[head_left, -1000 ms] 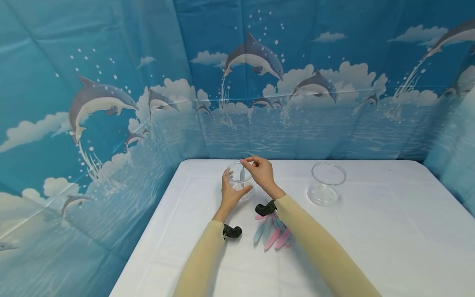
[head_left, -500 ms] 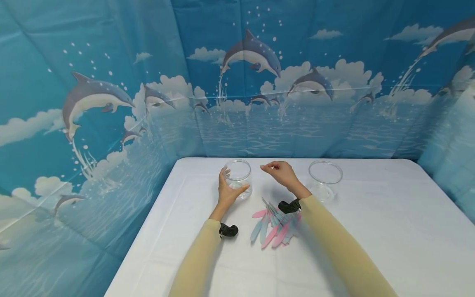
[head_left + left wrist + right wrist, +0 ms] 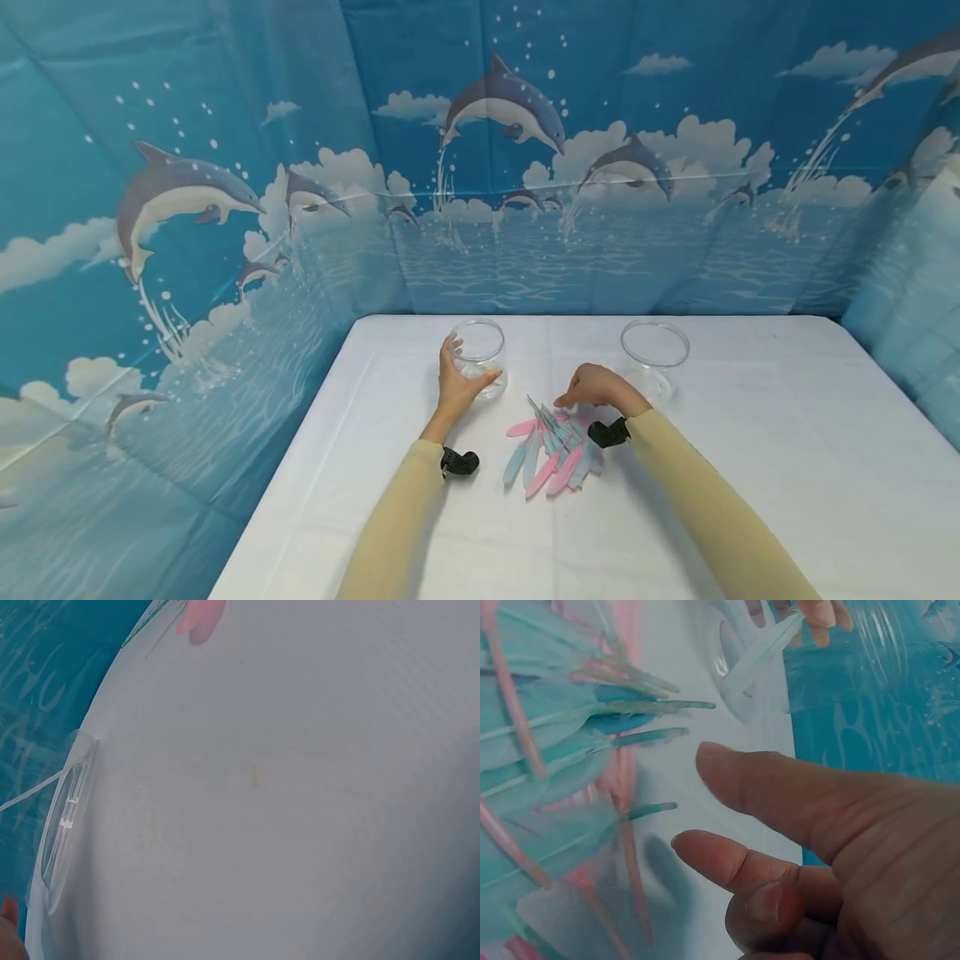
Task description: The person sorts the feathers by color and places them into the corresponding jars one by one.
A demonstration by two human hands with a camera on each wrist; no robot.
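Observation:
My left hand (image 3: 459,390) grips a clear round jar (image 3: 495,385), thumb and fingers spread around its side. A pale blue feather (image 3: 759,661) leans inside that jar in the right wrist view, with left-hand fingertips beside it. In the left wrist view, the jar (image 3: 69,825) lies along the left edge and only a bit of the hand shows. My right hand (image 3: 600,387) is at the stem end of a heap of pink and light blue feathers (image 3: 551,458). Up close, its thumb (image 3: 742,776) and index finger stand apart near the quills, with nothing between them.
A second clear jar (image 3: 656,346) stands on the white-covered table (image 3: 772,450), to the right behind my right hand. A blue dolphin-print curtain (image 3: 480,167) rises behind the table and along its sides.
A second ago my right hand held a blue feather in the left jar. It has let go, moved right, then come down to the feather heap. The left hand keeps its hold.

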